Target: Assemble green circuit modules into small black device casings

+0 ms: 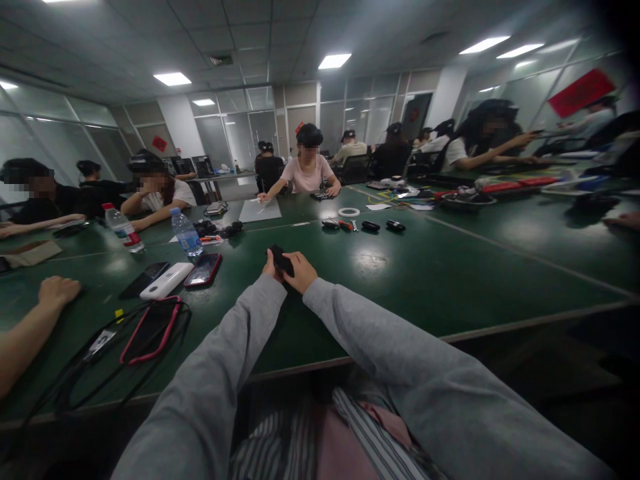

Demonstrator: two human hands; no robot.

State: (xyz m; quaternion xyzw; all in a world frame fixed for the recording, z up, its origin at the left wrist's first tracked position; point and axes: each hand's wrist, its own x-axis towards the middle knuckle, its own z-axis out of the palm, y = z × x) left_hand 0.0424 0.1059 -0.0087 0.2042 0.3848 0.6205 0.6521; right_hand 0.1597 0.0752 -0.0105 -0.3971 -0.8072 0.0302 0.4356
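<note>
Both hands meet over the green table [345, 287] in front of me. Between them is a small black oblong object [282, 261]; its exact kind I cannot make out. My left hand [270, 266] wraps its left side, partly hidden behind it. On the other side, the fingers of my right hand [302, 271] are closed against it. Farther up the table lie two small black items [371, 227], a small wrench [355, 227], an orange-and-black tool [345, 225] and a white ring like a tape roll [349, 212].
Left of me lie a red-edged phone [203, 270], a white power bank [167, 281], a pink-framed phone [151, 331] and black cables [75, 373]. Two water bottles [186, 233] stand beyond. Another person's fist [59, 291] rests at left; a co-worker [307, 170] sits opposite.
</note>
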